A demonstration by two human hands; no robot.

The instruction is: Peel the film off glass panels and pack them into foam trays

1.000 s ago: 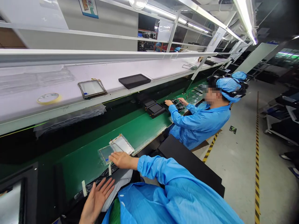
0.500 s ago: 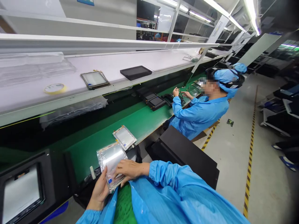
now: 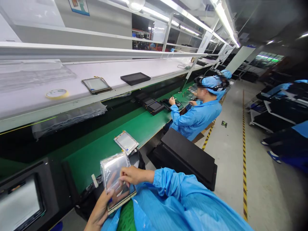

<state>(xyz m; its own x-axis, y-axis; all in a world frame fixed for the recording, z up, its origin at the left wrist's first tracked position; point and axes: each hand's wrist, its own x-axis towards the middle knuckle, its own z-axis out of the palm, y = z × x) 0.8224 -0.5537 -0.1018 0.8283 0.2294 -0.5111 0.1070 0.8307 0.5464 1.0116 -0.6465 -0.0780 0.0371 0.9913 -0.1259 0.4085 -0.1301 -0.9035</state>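
A flat rectangular screen panel [image 3: 116,164] with clear, shiny film over its face is held tilted in front of my body. My left hand [image 3: 101,203] grips its lower left edge, thumb on the front. Curled over the panel's right side, my right hand [image 3: 134,175] pinches the clear film; its fingertips are partly hidden. Reflections of fingers show in the glossy face. Just beyond lies a second screen panel [image 3: 126,141] with a silvery border, on the green bench [image 3: 93,144].
A black frame with a pale screen [image 3: 22,205] is at lower left. Black trays [image 3: 185,154] are stacked to the right. On the white shelf sit tape [image 3: 57,93], more panels [image 3: 95,84] and a black tray [image 3: 135,78]. A co-worker [image 3: 197,109] sits farther along the bench.
The panel's lower end has turned to the right, and its face now shows finger reflections. My right hand's fingers have drawn together into a pinch. My view has shifted slightly right.
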